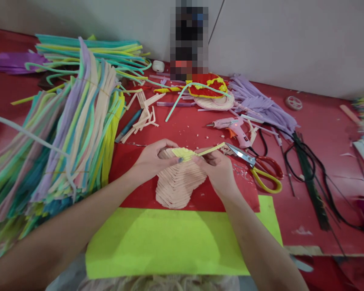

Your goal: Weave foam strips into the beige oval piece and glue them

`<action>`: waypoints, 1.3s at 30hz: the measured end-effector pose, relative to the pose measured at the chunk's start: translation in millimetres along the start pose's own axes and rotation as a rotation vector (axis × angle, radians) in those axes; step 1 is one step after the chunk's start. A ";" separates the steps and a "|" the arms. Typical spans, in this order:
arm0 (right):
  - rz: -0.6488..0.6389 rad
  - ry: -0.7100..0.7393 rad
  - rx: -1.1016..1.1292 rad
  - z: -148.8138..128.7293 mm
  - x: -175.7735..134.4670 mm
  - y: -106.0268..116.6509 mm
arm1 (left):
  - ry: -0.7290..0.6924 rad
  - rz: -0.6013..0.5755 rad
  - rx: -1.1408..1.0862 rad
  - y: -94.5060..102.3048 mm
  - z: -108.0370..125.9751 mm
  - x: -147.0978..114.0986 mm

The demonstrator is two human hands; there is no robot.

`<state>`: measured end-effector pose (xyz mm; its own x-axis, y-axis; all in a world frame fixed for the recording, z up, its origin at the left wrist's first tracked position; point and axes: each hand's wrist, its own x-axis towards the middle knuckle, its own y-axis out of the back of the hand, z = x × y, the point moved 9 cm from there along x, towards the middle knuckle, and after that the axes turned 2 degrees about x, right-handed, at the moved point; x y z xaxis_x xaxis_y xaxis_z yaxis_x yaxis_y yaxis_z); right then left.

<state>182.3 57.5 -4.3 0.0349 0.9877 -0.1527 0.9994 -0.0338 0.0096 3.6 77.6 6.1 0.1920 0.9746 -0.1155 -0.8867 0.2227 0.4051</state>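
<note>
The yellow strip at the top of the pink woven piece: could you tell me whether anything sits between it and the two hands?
Nothing visible does. The left hand and right hand already grip the yellow strip on the pink woven piece; the scissors lie apart, to the right.

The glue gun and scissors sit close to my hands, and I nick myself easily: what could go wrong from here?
The right hand works just beside the open scissors, so a slip could meet the blades. The glue gun lies near its cord, which a sleeve or strip might snag.
</note>
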 end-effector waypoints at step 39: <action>-0.019 0.046 -0.049 -4.0 1.3 -0.6 | 0.047 -0.028 -0.103 -1.7 -8.1 -1.4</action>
<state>181.8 59.4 -0.6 0.0146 0.9941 -0.1076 0.9984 -0.0086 0.0555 1.4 75.6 -1.8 0.1998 0.9651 -0.1692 -0.9204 0.2441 0.3055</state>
